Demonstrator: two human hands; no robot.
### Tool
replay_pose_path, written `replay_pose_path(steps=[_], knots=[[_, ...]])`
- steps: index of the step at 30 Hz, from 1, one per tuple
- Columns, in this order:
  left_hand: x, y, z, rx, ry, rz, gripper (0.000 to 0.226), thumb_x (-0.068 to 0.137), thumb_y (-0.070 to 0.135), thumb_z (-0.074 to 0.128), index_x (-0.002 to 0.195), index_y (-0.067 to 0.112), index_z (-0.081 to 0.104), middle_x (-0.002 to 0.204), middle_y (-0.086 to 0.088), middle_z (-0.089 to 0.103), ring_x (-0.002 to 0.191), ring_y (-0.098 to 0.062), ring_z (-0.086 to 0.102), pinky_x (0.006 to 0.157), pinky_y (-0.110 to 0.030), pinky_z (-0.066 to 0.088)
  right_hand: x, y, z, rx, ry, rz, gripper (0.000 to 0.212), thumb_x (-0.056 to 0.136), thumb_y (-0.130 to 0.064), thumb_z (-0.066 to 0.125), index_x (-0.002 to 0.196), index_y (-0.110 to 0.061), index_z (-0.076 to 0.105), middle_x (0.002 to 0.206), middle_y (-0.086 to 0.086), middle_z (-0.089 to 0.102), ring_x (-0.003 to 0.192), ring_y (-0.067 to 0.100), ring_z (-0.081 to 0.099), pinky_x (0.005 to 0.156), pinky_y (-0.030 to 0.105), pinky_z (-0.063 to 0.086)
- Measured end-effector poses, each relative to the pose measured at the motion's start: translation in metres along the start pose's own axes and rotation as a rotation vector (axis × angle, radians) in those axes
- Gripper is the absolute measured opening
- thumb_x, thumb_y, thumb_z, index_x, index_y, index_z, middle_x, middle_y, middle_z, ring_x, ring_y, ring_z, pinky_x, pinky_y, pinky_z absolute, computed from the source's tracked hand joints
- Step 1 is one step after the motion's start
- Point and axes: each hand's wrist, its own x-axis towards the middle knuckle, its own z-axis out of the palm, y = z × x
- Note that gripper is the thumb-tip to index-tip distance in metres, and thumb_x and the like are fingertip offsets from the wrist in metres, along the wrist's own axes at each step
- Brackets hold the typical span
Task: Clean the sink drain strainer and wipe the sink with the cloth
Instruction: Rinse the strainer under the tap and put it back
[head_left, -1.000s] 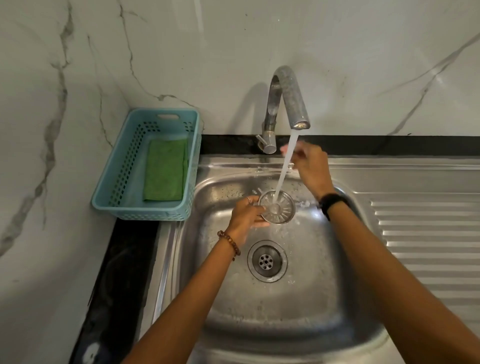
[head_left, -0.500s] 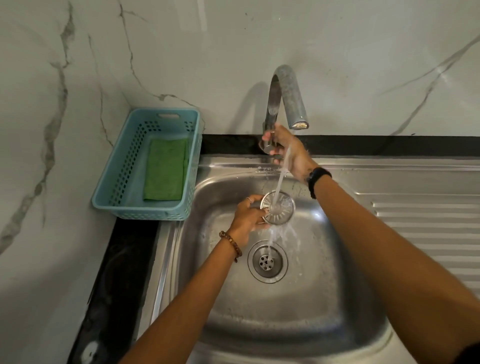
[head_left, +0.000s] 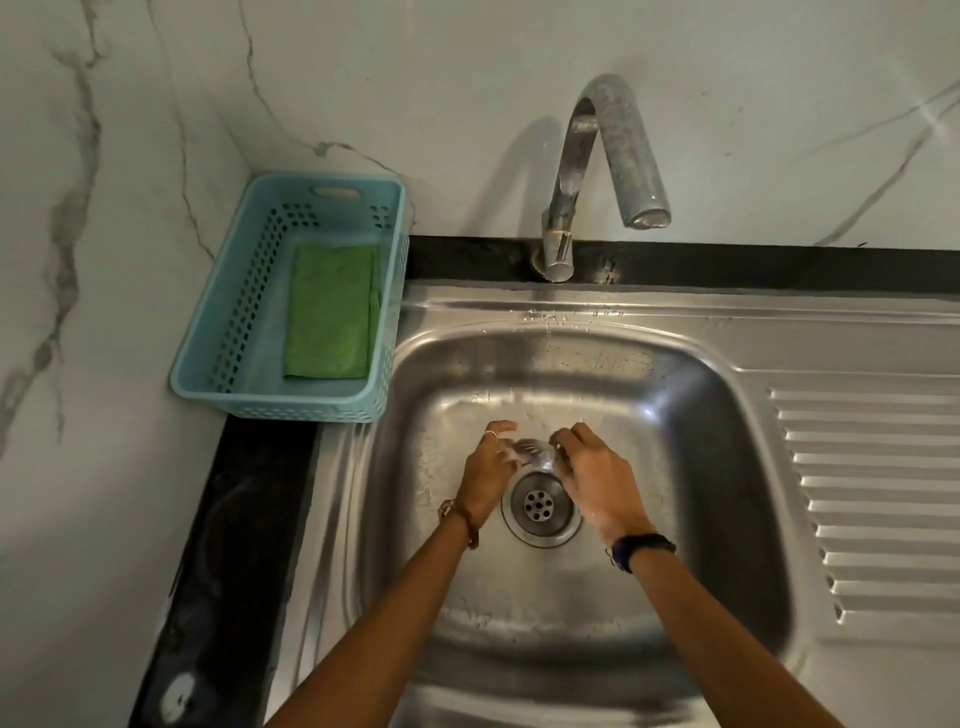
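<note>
Low over the basin of the steel sink (head_left: 727, 415), both hands meet just above the drain opening (head_left: 539, 505), which sits uncovered near the centre of the bowl. Between them is the drain strainer (head_left: 535, 451), a small metal piece blurred by motion, so its tilt cannot be told. At 9 o'clock of the strainer, the left hand (head_left: 485, 470) has its fingers curled onto the near edge; at 3 o'clock the right hand (head_left: 592, 478) closes on the other side, so both hands are clamped on the same piece. A beaded bracelet (head_left: 460, 519) rings the left wrist and a dark band (head_left: 641, 548) the right. At 12 o'clock from the hands, the curved tap (head_left: 613, 156) rises from the black ledge, no stream visible at its spout. Toward 10 o'clock, beside the sink's rim, a pale blue basket (head_left: 223, 332) stands in the corner with the green cloth (head_left: 332, 312) lying flat inside. Ribbed draining board (head_left: 872, 493) fills the 3 o'clock side.
</note>
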Motion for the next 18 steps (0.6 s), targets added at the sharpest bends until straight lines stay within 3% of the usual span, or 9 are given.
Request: replay_pose_path(steps=[3,7,11,14,16,18], knots=[[-0.002,-0.034,-0.005,0.505,-0.132,0.068,0.065,0.087,0.001,0.054,0.144,0.010,0.023,0.153,-0.011,0.024,0.142,-0.022,0.022,0.115,-0.028,0.020,-0.005,0.008,0.021,0.035,-0.078,0.190,0.024,0.090,-0.018,0.056,0.113,-0.014,0.054,0.107,0.006,0.061,0.086,0.021,0.063,0.067,0.023,0.048],[-0.004,-0.073,-0.008,1.080,-0.296,0.087,0.079,0.085,0.015,0.061,0.147,0.021,0.012,0.158,-0.007,0.002,0.145,-0.026,0.006,0.117,-0.042,0.015,-0.009,0.016,0.040,0.404,-0.097,0.532,0.025,0.089,-0.018,0.059,0.106,-0.009,0.043,0.094,0.014,0.065,0.080,0.028,0.062,0.066,0.034,0.051],[-0.007,-0.090,-0.006,1.203,-0.343,0.039,0.089,0.081,0.019,0.067,0.146,0.030,0.007,0.157,-0.003,-0.011,0.145,-0.026,-0.005,0.116,-0.052,0.010,-0.018,0.019,0.057,0.523,-0.102,0.665,0.018,0.087,-0.014,0.060,0.094,-0.005,0.047,0.087,0.013,0.061,0.083,0.034,0.061,0.071,0.041,0.051],[-0.007,-0.093,0.000,1.248,-0.320,0.052,0.090,0.080,0.022,0.067,0.145,0.035,0.006,0.157,-0.008,-0.012,0.144,-0.030,-0.006,0.114,-0.057,0.009,-0.026,0.021,0.065,0.435,-0.116,0.663,0.013,0.086,-0.003,0.057,0.097,-0.005,0.052,0.104,0.013,0.055,0.089,0.031,0.061,0.079,0.038,0.053],[-0.008,-0.093,0.006,1.289,-0.320,0.063,0.087,0.081,0.027,0.066,0.144,0.039,0.007,0.156,-0.014,-0.013,0.143,-0.037,-0.007,0.113,-0.059,0.008,-0.031,0.022,0.069,0.356,-0.164,0.606,0.017,0.088,-0.007,0.056,0.105,-0.007,0.054,0.117,0.010,0.047,0.088,0.026,0.060,0.083,0.033,0.053],[-0.010,-0.093,0.014,1.315,-0.321,0.060,0.081,0.083,0.034,0.062,0.144,0.040,0.009,0.154,-0.018,-0.017,0.141,-0.042,-0.012,0.113,-0.060,0.004,-0.036,0.021,0.073,0.367,-0.186,0.586,0.015,0.091,-0.009,0.050,0.106,-0.011,0.049,0.115,0.010,0.052,0.087,0.028,0.062,0.083,0.039,0.055]])
